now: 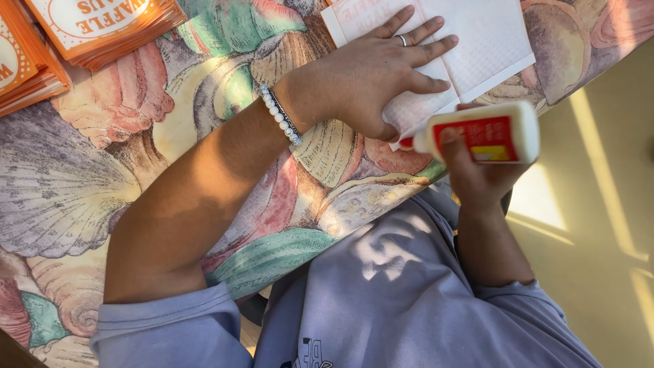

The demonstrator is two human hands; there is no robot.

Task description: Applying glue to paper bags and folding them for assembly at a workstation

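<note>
My left hand (377, 71) lies flat, fingers spread, on a white folded paper sheet (477, 41) at the table's edge. A ring sits on one finger and a bead bracelet (280, 114) circles the wrist. My right hand (477, 174) grips a white glue bottle (485, 131) with a red label. Its red tip (407, 142) points left at the lower edge of the paper, just beside my left thumb.
The table wears a cloth printed with seashells (102, 177). Stacks of orange-and-white printed paper sleeves (102, 27) lie at the far left corner. A pale floor (599, 204) with sunlight stripes shows on the right. My lavender shirt (395, 300) fills the lower frame.
</note>
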